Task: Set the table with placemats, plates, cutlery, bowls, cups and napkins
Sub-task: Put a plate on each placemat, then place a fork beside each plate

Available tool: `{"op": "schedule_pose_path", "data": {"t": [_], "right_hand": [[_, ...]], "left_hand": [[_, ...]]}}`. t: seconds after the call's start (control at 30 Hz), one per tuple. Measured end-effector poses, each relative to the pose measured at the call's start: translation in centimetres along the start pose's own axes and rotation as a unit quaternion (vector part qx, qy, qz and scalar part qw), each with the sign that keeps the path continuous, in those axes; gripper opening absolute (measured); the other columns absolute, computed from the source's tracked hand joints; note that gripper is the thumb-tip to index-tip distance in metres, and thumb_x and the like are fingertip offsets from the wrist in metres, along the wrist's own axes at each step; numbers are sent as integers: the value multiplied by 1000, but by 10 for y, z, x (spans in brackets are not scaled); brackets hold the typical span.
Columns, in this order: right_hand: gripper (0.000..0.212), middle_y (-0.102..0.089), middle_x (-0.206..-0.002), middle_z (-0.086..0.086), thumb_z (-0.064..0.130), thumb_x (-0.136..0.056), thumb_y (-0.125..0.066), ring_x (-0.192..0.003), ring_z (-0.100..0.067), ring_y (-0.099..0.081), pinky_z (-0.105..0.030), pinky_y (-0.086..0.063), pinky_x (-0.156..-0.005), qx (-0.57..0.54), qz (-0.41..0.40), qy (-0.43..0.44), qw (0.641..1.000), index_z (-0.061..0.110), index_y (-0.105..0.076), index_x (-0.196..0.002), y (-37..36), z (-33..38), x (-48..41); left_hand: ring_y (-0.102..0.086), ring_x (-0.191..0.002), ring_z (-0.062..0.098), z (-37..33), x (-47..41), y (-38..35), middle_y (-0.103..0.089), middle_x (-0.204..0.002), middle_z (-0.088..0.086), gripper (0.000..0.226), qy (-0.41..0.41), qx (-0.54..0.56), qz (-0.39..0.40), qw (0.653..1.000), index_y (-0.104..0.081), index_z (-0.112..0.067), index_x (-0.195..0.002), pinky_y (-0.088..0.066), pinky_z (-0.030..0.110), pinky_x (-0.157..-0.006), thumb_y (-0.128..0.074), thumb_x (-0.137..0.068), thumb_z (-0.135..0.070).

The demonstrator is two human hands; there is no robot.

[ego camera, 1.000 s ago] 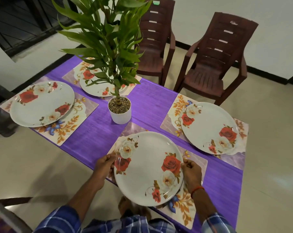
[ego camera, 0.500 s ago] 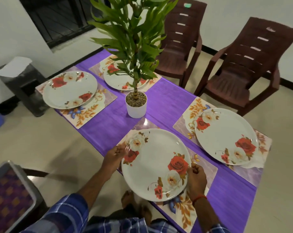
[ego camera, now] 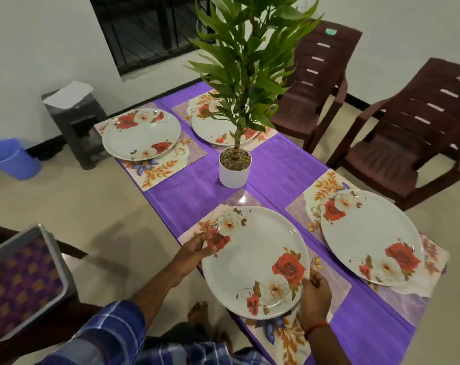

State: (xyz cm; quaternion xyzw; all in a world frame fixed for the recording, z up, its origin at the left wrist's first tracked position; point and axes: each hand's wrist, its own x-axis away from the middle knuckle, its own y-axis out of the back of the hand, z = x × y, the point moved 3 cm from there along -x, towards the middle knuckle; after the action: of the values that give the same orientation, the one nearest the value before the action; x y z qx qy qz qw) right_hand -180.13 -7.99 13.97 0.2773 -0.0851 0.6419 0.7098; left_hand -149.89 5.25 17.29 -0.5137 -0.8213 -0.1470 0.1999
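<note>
Seen from the head camera, a rose-patterned plate (ego camera: 252, 264) is gripped at opposite rims by the curled fingers of the left hand (ego camera: 197, 249) and right hand (ego camera: 315, 292) over a floral placemat (ego camera: 338, 284) at the near edge of the table (ego camera: 197, 198), where it is best centred and released flat.

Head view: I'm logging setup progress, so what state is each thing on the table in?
Near plate: on near placemat, held at both sides.
Left hand: grips the near plate's left rim.
Right hand: grips its right rim.
Right plate: lying flat, untouched.
Far left plate: lying flat, untouched.
Far right plate: flat, partly behind leaves.
Potted plant: upright.
</note>
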Motion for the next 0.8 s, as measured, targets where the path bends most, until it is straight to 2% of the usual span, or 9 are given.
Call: {"op": "schedule_pose_path", "data": {"t": [0.17, 0.23, 0.33, 0.43, 0.5, 0.57, 0.63, 0.7, 0.8], "right_hand": [[21, -70, -103, -6, 5, -94, -60, -95, -27, -65, -39, -56, -82, 20, -18, -4, 1000, 14, -64, -112, 1, -2, 0], [23, -70, -106, -7, 4, -93, -61, -97, -29, -65, -40, -55, -83, 17, -25, -5, 1000, 14, -64, -114, 1, -3, 0], [26, -68, -108, -8, 3, -93, -59, -100, -29, -63, -37, -51, -83, 23, -33, 8, 999, 11, -62, -117, 1, -2, 3], [22, -65, -110, -10, 6, -93, -60, -98, -29, -60, -37, -50, -81, 52, -44, 33, 997, 10, -61, -115, 3, -4, 6], [28, -64, -113, -14, 25, -92, -66, -99, -32, -60, -45, -55, -86, 106, -68, 84, 989, 8, -64, -114, 2, -5, 9], [45, -65, -114, -19, 44, -88, -69, -107, -37, -57, -56, -53, -92, 196, -81, 173, 962, 7, -65, -113, -3, -3, 13], [40, -63, -121, -22, 33, -86, -73, -116, -41, -52, -60, -42, -101, 256, -64, 256, 930, 5, -64, -113, -23, 9, 23], [28, -63, -123, -17, 24, -86, -72, -119, -38, -52, -58, -36, -105, 298, -25, 334, 894, 11, -66, -110, -53, 25, 36], [25, -65, -122, -7, 25, -84, -78, -119, -30, -54, -49, -35, -107, 323, 53, 413, 850, 21, -68, -107, -105, 49, 52]], "left_hand": [[-60, -124, 14, 7, -6, -3, -60, -137, -12, 100, 16, -21, 19, 999, -53, -36, -137, -58, 32, -96, -80, -52, -80], [-56, -126, 11, 6, -8, -4, -55, -136, -18, 105, 18, -38, 31, 999, -49, -35, -140, -56, 21, -91, -78, -52, -84], [-52, -130, 12, 5, -9, -5, -51, -142, -14, 92, 31, -46, 40, 998, -47, -37, -141, -53, 14, -83, -77, -63, -75], [-50, -135, 16, 5, -10, -1, -49, -148, -11, 90, 28, -65, 37, 997, -51, -43, -134, -54, 26, -98, -78, -56, -80], [-52, -135, 16, -5, -4, 1, -52, -146, -13, 69, 16, -78, 38, 996, -51, -42, -133, -54, 29, -101, -77, -74, -66], [-62, -123, 6, -13, 2, 7, -63, -131, -22, 46, -20, -92, 22, 995, -55, -34, -132, -56, 20, -91, -76, -91, -37], [-61, -112, -10, -12, 6, 26, -61, -126, -30, 39, -47, -109, -22, 993, -61, -21, -127, -51, 10, -92, -76, -91, -20], [-47, -126, -8, -9, 10, 52, -45, -138, -25, 45, -74, -185, -89, 976, -61, -23, -127, -39, 9, -104, -81, -88, -29], [-36, -142, 7, -7, 20, 89, -44, -149, -14, 62, -94, -250, -141, 953, -61, -30, -131, -31, 31, -118, -73, -77, -59]]}}
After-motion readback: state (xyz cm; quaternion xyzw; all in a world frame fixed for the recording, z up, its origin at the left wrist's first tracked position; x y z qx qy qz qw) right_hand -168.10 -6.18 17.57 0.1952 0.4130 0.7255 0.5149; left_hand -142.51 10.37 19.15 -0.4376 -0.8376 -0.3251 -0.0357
